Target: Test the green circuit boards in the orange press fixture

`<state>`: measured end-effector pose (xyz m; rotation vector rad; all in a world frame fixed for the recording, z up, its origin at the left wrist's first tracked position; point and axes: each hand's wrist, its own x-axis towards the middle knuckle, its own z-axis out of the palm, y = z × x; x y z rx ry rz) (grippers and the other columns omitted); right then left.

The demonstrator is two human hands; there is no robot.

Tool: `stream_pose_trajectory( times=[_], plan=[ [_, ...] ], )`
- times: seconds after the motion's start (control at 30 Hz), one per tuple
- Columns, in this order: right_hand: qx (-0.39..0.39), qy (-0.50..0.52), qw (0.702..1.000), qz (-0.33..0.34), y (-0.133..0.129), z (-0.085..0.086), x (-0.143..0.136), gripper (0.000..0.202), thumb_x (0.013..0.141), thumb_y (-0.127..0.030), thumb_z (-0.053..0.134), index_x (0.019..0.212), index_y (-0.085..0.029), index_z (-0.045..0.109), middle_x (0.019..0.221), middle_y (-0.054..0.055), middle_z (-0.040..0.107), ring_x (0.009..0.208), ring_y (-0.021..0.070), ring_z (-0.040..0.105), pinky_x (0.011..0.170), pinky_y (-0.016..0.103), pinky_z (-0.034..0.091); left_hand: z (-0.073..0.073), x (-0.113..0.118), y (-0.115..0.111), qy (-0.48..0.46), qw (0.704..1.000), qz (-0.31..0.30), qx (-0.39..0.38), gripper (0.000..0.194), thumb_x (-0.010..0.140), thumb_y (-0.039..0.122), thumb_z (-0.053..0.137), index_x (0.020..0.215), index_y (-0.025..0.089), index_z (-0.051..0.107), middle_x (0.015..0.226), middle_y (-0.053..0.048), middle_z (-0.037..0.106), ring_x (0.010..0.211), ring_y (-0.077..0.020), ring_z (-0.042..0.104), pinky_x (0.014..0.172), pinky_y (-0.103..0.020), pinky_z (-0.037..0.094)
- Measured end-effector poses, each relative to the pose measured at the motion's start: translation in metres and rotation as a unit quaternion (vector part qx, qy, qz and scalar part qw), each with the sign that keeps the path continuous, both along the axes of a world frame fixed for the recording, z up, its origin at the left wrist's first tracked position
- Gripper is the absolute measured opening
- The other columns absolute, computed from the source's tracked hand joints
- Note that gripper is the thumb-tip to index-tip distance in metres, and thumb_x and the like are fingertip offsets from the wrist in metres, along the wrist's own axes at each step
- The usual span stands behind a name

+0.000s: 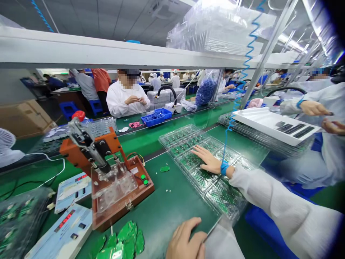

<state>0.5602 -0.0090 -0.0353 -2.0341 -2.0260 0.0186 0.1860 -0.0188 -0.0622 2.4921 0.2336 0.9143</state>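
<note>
My right hand, with a blue strap at the wrist, reaches over a clear plastic tray. Its fingers are stretched out above green circuit boards in the compartments; I cannot tell whether they touch. My left hand is at the bottom, by the table's front edge, fingers loosely bent and apart, with nothing visible in them. One small green circuit board lies between the tray and an orange-brown test fixture with a lever clamp. A pile of green boards lies in front of the fixture.
Two meter boxes with red digits stand left of the fixture. More trayed boards sit at far left. A co-worker's hands are above a white tray at right. A blue coiled cord hangs down to my wrist.
</note>
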Motion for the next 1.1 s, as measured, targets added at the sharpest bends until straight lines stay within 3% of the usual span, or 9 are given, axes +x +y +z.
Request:
stream_pose_trajectory(
  times=[0.2, 0.4, 0.63, 0.87, 0.9, 0.93, 0.97, 1.03, 1.1],
  plan=[
    [0.005, 0.004, 0.999, -0.054, -0.006, 0.020, -0.044, 0.070, 0.103, -0.060, 0.017, 0.162, -0.024, 0.022, 0.171, 0.008, 0.011, 0.159, 0.0313, 0.007, 0.127, 0.061, 0.015, -0.002, -0.003, 0.003, -0.008, 0.999, -0.029, -0.020, 0.027, 0.087, 0.009, 0.048, 0.107, 0.022, 0.062, 0.125, -0.011, 0.065, 0.103, -0.0230, 0.068, 0.086, -0.038, 0.061],
    [-0.041, 0.004, 0.996, -0.078, -0.020, 0.005, -0.106, 0.071, 0.102, -0.065, 0.028, 0.163, -0.032, 0.013, 0.171, 0.004, 0.012, 0.158, 0.0314, 0.011, 0.128, 0.064, 0.013, -0.006, -0.002, 0.005, -0.011, 0.998, -0.053, 0.016, 0.029, 0.084, 0.010, 0.050, 0.107, 0.021, 0.062, 0.123, -0.011, 0.066, 0.101, -0.0239, 0.068, 0.082, -0.037, 0.062],
    [-0.052, 0.026, 0.995, -0.080, -0.020, 0.000, -0.110, 0.072, 0.101, -0.067, 0.027, 0.162, -0.029, 0.019, 0.169, 0.008, 0.018, 0.158, 0.0328, 0.014, 0.127, 0.065, 0.014, 0.002, -0.002, 0.005, 0.005, 0.998, -0.065, 0.009, 0.027, 0.086, 0.010, 0.048, 0.105, 0.020, 0.063, 0.119, -0.011, 0.067, 0.100, -0.0239, 0.069, 0.082, -0.038, 0.062],
    [0.016, 0.126, 0.991, -0.046, -0.034, 0.045, -0.152, 0.073, 0.099, -0.069, 0.030, 0.162, -0.033, 0.022, 0.171, 0.004, 0.008, 0.159, 0.0327, 0.001, 0.127, 0.066, -0.002, 0.010, -0.015, 0.003, -0.026, 0.992, -0.068, -0.102, 0.027, 0.094, 0.017, 0.053, 0.119, 0.022, 0.064, 0.124, -0.011, 0.067, 0.110, -0.0233, 0.067, 0.093, -0.038, 0.060],
    [0.037, 0.245, 0.968, -0.029, -0.040, 0.057, -0.169, 0.070, 0.100, -0.068, 0.028, 0.161, -0.035, 0.022, 0.171, 0.001, 0.008, 0.159, 0.0290, 0.001, 0.129, 0.062, 0.001, 0.011, -0.020, 0.002, -0.049, 0.986, -0.058, -0.150, 0.027, 0.097, 0.022, 0.055, 0.122, 0.022, 0.064, 0.127, -0.011, 0.066, 0.114, -0.0236, 0.066, 0.096, -0.037, 0.059],
    [0.032, 0.419, 0.908, -0.003, -0.046, 0.069, -0.188, 0.065, 0.103, -0.064, 0.016, 0.162, -0.037, 0.017, 0.171, -0.002, 0.011, 0.159, 0.0234, 0.005, 0.130, 0.057, 0.012, 0.013, -0.025, 0.002, -0.075, 0.975, -0.041, -0.206, 0.029, 0.099, 0.028, 0.056, 0.126, 0.023, 0.064, 0.130, -0.012, 0.064, 0.119, -0.0241, 0.064, 0.098, -0.036, 0.058],
    [0.023, 0.584, 0.810, 0.034, -0.051, 0.079, -0.207, 0.069, 0.100, -0.065, -0.001, 0.161, -0.040, 0.016, 0.170, -0.002, 0.019, 0.157, 0.0219, 0.016, 0.126, 0.058, 0.026, 0.015, -0.031, 0.002, -0.101, 0.959, -0.020, -0.265, 0.031, 0.101, 0.033, 0.054, 0.130, 0.024, 0.064, 0.135, -0.012, 0.062, 0.124, -0.0246, 0.061, 0.099, -0.035, 0.057],
    [-0.006, 0.787, 0.609, 0.104, -0.058, 0.095, -0.240, 0.080, 0.095, -0.072, -0.007, 0.158, -0.039, 0.028, 0.165, -0.002, 0.033, 0.154, 0.0220, 0.028, 0.125, 0.056, 0.030, 0.022, -0.047, 0.006, -0.154, 0.919, 0.014, -0.362, 0.037, 0.105, 0.039, 0.048, 0.136, 0.025, 0.062, 0.146, -0.011, 0.056, 0.132, -0.0258, 0.056, 0.101, -0.034, 0.057],
    [-0.012, 0.872, 0.468, 0.142, -0.059, 0.102, -0.263, 0.084, 0.093, -0.075, -0.004, 0.152, -0.038, 0.043, 0.162, -0.003, 0.040, 0.152, 0.0207, 0.032, 0.127, 0.051, 0.026, 0.033, -0.066, 0.012, -0.193, 0.893, 0.028, -0.405, 0.042, 0.107, 0.042, 0.042, 0.139, 0.023, 0.061, 0.151, -0.011, 0.051, 0.139, -0.0279, 0.050, 0.103, -0.036, 0.057]
  ],
)
